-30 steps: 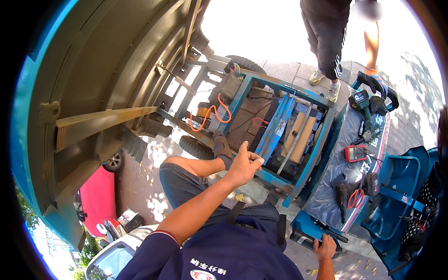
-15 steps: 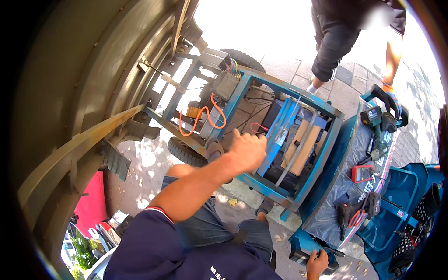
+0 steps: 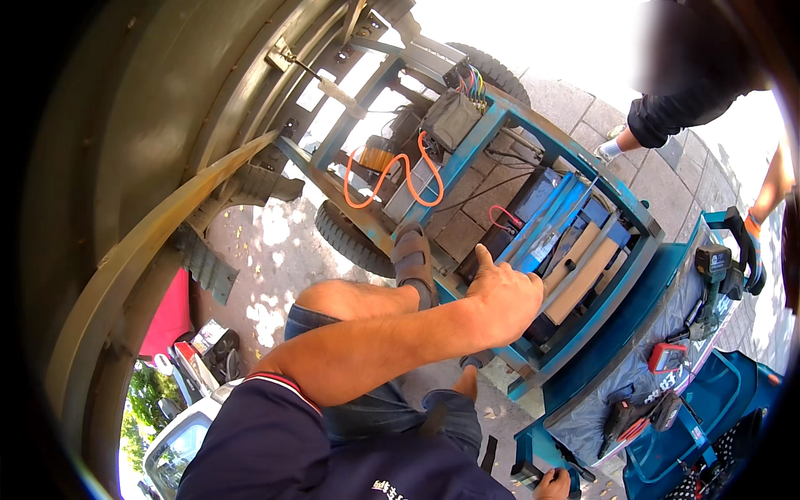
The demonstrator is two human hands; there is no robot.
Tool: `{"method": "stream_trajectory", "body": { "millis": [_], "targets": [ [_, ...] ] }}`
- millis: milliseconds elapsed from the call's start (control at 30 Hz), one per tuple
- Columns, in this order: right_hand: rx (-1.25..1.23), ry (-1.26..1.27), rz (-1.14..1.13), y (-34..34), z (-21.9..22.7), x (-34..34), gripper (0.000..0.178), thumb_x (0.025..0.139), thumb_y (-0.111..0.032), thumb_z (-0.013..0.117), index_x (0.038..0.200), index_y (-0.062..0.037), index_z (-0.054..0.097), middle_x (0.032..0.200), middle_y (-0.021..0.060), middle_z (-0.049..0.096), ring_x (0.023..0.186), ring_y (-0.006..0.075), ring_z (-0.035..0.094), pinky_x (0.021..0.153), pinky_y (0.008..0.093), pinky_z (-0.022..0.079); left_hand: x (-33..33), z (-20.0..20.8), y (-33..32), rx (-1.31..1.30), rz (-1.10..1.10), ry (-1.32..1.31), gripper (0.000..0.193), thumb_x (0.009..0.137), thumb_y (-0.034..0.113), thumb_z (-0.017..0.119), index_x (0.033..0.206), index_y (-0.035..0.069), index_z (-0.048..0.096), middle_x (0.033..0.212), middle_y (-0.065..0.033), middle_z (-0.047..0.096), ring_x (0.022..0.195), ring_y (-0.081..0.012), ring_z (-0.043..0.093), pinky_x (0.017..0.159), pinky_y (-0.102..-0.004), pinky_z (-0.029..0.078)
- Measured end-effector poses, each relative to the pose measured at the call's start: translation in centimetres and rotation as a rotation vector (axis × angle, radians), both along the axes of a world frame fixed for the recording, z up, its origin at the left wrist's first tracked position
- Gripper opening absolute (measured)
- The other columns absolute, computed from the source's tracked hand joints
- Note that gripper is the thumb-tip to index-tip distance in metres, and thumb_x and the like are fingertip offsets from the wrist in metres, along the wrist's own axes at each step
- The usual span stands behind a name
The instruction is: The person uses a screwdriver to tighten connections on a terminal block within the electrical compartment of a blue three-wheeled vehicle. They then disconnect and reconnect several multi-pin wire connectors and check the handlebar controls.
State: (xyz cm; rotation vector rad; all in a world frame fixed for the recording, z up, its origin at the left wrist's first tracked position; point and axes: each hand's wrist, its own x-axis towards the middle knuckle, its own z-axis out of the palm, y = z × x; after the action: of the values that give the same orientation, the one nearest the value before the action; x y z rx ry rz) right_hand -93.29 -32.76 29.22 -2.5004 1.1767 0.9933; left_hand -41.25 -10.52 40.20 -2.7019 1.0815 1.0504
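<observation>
My left hand [image 3: 504, 302] is over the near side of a teal metal frame [image 3: 575, 354], its fingers curled and one digit pointing up. Whatever it may hold is hidden. Inside the frame beyond it sit a dark battery box with a red wire [image 3: 502, 218], a blue bar [image 3: 557, 221], brown cardboard strips [image 3: 575, 287] and a grey metal strap. At the lower edge my right hand [image 3: 552, 485], partly cut off, has bent fingers at the black edge of a teal plastic part [image 3: 537, 446].
A raised metal cargo bed [image 3: 167, 208] leans over the left. An orange cable [image 3: 383, 187] loops by a grey controller. On a plastic-covered panel at right lie a cordless drill [image 3: 712, 267], a red meter [image 3: 668, 358] and more power tools. Another person's gloved hand [image 3: 754, 258] is by the drill.
The view has shifted, with the frame appearing farther right. My left hand has moved down and toward the near side of the frame, with one digit now raised. The other person has shifted right.
</observation>
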Motion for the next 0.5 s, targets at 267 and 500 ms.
{"method": "stream_trajectory", "body": {
  "millis": [267, 500],
  "targets": [
    [0.027, 0.065, 0.004, -0.4, -0.2, 0.1, 0.06, 0.096, -0.053, 0.058, 0.125, -0.002, 0.072, 0.115, 0.0243, 0.073, 0.105, 0.0436, 0.069, 0.089, 0.0536, 0.054, 1.2, 0.3, -1.8, -0.067, -0.012, 0.081, 0.036, 0.097, 0.031, 0.067, 0.114, -0.001, 0.062, 0.095, -0.018, 0.075, 0.094, -0.038, 0.074, 0.097, -0.0643, 0.043],
    [-0.02, 0.002, -0.029, -0.2, -0.4, -0.5, 0.054, 0.097, -0.051, 0.058, 0.12, -0.0041, 0.074, 0.112, 0.0227, 0.074, 0.103, 0.0439, 0.069, 0.086, 0.0554, 0.053, 6.9, 3.2, -0.4, -0.38, 0.048, 0.182, 0.053, 0.096, 0.034, 0.068, 0.128, -0.007, 0.059, 0.101, -0.0225, 0.075, 0.095, -0.0375, 0.075, 0.086, -0.0456, 0.056]
  ]
}}
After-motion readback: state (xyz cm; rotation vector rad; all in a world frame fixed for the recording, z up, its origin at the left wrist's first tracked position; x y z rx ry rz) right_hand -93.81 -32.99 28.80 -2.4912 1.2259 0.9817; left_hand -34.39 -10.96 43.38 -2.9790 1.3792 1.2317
